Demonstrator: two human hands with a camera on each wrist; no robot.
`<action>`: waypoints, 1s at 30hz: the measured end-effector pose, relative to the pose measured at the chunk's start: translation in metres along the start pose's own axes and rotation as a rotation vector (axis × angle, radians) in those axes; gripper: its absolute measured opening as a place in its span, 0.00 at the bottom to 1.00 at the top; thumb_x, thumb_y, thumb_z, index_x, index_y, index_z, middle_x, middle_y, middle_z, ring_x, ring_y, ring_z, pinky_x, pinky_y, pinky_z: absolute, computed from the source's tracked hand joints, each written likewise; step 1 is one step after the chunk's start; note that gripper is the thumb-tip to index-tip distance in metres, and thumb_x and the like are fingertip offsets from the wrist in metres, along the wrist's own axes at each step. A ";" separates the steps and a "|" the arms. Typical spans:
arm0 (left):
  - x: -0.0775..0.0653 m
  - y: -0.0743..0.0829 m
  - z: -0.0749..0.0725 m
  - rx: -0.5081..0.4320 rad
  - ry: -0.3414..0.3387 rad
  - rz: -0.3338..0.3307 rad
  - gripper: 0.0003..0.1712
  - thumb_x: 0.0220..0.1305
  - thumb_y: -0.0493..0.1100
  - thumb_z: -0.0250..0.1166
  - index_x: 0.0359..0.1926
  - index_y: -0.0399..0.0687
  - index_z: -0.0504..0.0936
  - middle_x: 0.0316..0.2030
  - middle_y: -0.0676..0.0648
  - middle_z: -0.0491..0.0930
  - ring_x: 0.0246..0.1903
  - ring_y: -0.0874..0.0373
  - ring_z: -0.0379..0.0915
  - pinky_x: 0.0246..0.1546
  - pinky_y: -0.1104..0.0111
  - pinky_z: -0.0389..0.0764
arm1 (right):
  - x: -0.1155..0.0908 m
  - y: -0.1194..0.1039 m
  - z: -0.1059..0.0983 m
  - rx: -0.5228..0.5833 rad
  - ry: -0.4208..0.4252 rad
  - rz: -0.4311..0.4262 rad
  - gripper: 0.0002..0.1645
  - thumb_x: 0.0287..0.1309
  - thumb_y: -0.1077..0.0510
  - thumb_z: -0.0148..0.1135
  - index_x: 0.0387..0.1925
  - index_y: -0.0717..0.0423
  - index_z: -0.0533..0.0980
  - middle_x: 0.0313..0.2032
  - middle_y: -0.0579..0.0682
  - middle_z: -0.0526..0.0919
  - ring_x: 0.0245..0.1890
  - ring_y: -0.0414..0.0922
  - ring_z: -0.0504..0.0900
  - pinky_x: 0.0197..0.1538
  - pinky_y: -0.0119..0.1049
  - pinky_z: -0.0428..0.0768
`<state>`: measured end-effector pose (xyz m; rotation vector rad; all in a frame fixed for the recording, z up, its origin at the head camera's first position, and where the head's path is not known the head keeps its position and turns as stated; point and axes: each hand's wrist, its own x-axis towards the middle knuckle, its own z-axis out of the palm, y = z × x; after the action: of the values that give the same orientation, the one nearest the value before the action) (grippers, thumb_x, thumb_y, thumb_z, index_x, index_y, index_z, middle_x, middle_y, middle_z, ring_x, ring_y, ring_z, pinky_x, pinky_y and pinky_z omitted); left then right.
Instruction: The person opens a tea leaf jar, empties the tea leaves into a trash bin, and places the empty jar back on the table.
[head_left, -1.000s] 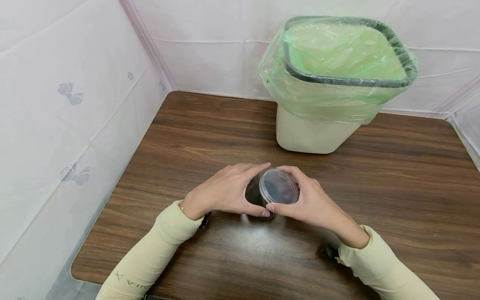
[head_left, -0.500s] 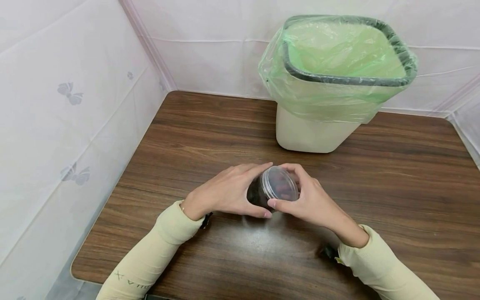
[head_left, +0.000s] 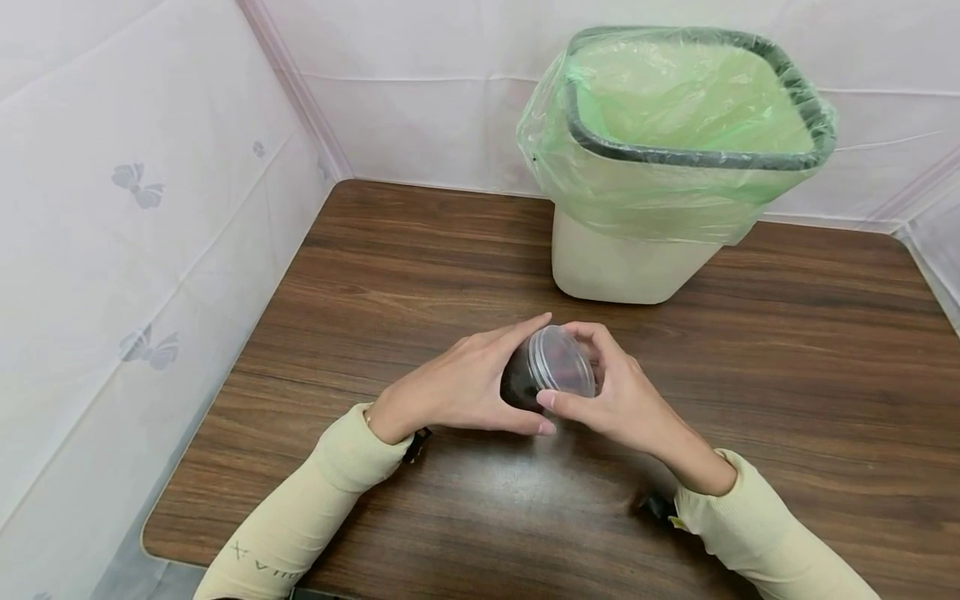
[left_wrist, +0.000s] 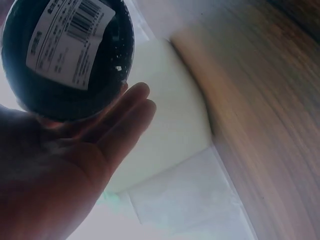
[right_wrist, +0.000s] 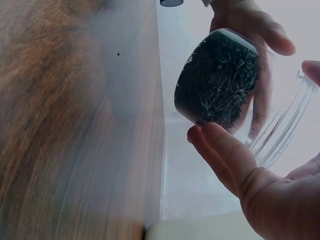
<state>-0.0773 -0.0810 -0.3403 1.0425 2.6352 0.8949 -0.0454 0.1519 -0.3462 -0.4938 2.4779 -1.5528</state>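
Observation:
A clear jar (head_left: pixel 517 385) partly filled with dark, shredded dry leaves, like loose tea, is held tilted to the right above the table. My left hand (head_left: pixel 465 383) grips its body from the left, thumb on the near side. Around the clear lid (head_left: pixel 564 360) curl the thumb and fingers of my right hand (head_left: pixel 628 404). In the left wrist view, the jar's base faces the camera with a white barcode label (left_wrist: pixel 70 42) on it. The right wrist view shows the dark leaves (right_wrist: pixel 220 82) slumped toward the base, with bare clear wall near the lid.
A pale bin (head_left: pixel 615 267) with a dark rim and a green plastic liner (head_left: pixel 645 200) stands at the back of the brown wooden table (head_left: pixel 405 275). White sheeting (head_left: pixel 420 125) hangs behind and along the left side. Tiny dark specks (right_wrist: pixel 118 54) lie on the tabletop.
The jar has tipped further to the right and shifted slightly away from me, its lid now facing more sideways. Both hands have kept hold of it, the left moving a little rightward.

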 end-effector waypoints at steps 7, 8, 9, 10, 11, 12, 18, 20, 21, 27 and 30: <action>0.001 0.005 -0.001 -0.019 0.026 0.002 0.67 0.44 0.76 0.71 0.79 0.55 0.54 0.69 0.52 0.67 0.60 0.61 0.69 0.59 0.62 0.73 | 0.000 -0.001 0.001 0.048 0.005 -0.003 0.42 0.53 0.52 0.76 0.65 0.49 0.63 0.52 0.47 0.83 0.43 0.46 0.83 0.44 0.43 0.81; 0.002 0.005 -0.001 -0.020 0.032 0.005 0.67 0.44 0.76 0.72 0.79 0.55 0.55 0.69 0.52 0.67 0.60 0.61 0.69 0.59 0.62 0.72 | 0.000 -0.001 0.001 0.052 0.007 -0.005 0.42 0.53 0.53 0.76 0.65 0.49 0.63 0.52 0.47 0.83 0.43 0.47 0.83 0.44 0.43 0.81; 0.002 0.005 -0.001 -0.019 0.039 0.009 0.67 0.44 0.76 0.72 0.79 0.54 0.55 0.69 0.52 0.68 0.61 0.61 0.69 0.60 0.63 0.72 | -0.001 -0.001 0.001 0.057 0.008 -0.005 0.42 0.53 0.53 0.76 0.65 0.49 0.63 0.53 0.47 0.83 0.43 0.47 0.83 0.44 0.43 0.81; 0.002 0.005 0.000 -0.020 0.047 0.013 0.67 0.44 0.75 0.72 0.79 0.54 0.55 0.68 0.52 0.68 0.60 0.62 0.69 0.59 0.63 0.72 | -0.001 -0.001 0.001 0.062 0.010 -0.006 0.42 0.54 0.53 0.76 0.65 0.49 0.63 0.53 0.48 0.83 0.43 0.47 0.83 0.44 0.42 0.81; 0.002 0.005 0.000 -0.022 0.056 0.017 0.66 0.44 0.75 0.73 0.79 0.54 0.56 0.68 0.52 0.68 0.60 0.62 0.69 0.59 0.64 0.72 | -0.001 -0.001 0.001 0.067 0.012 -0.007 0.42 0.54 0.54 0.76 0.66 0.49 0.63 0.53 0.47 0.83 0.44 0.47 0.83 0.44 0.42 0.81; 0.002 0.005 0.001 -0.025 0.066 0.022 0.66 0.44 0.74 0.74 0.78 0.53 0.56 0.67 0.52 0.69 0.59 0.63 0.70 0.59 0.65 0.73 | -0.001 -0.002 0.001 0.073 0.014 -0.012 0.42 0.54 0.54 0.76 0.66 0.49 0.63 0.54 0.47 0.82 0.44 0.47 0.83 0.45 0.42 0.81; 0.003 0.007 0.003 -0.059 0.123 0.048 0.61 0.45 0.69 0.77 0.75 0.51 0.62 0.62 0.55 0.74 0.51 0.65 0.74 0.52 0.67 0.75 | -0.001 -0.002 0.000 0.088 0.026 -0.049 0.41 0.55 0.56 0.75 0.66 0.47 0.64 0.56 0.48 0.82 0.42 0.48 0.84 0.44 0.43 0.82; 0.004 0.007 0.004 -0.068 0.137 0.049 0.59 0.44 0.68 0.77 0.74 0.52 0.64 0.60 0.56 0.75 0.50 0.66 0.74 0.51 0.67 0.76 | -0.001 -0.001 0.000 0.080 0.033 -0.057 0.40 0.55 0.56 0.74 0.66 0.46 0.65 0.56 0.48 0.81 0.42 0.47 0.84 0.43 0.42 0.82; 0.004 0.008 0.004 -0.073 0.142 0.048 0.58 0.44 0.68 0.77 0.73 0.53 0.65 0.59 0.58 0.75 0.49 0.66 0.74 0.50 0.68 0.76 | 0.000 -0.001 0.000 0.074 0.037 -0.061 0.40 0.55 0.55 0.74 0.67 0.46 0.65 0.56 0.48 0.81 0.41 0.47 0.84 0.43 0.42 0.82; 0.005 0.008 0.006 -0.087 0.160 0.047 0.54 0.44 0.68 0.77 0.70 0.57 0.68 0.57 0.61 0.76 0.49 0.68 0.74 0.49 0.67 0.76 | -0.001 -0.001 0.001 0.041 0.068 -0.068 0.41 0.54 0.54 0.74 0.68 0.46 0.66 0.55 0.49 0.82 0.40 0.46 0.85 0.42 0.42 0.83; 0.005 0.008 0.006 -0.077 0.179 0.060 0.53 0.44 0.67 0.77 0.70 0.56 0.69 0.57 0.60 0.76 0.49 0.68 0.74 0.49 0.67 0.77 | -0.002 -0.001 0.001 0.033 0.089 -0.073 0.42 0.53 0.54 0.75 0.69 0.46 0.67 0.56 0.49 0.81 0.43 0.46 0.85 0.41 0.41 0.84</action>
<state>-0.0745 -0.0701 -0.3403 1.0736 2.6991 1.1441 -0.0433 0.1511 -0.3455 -0.5266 2.5220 -1.6754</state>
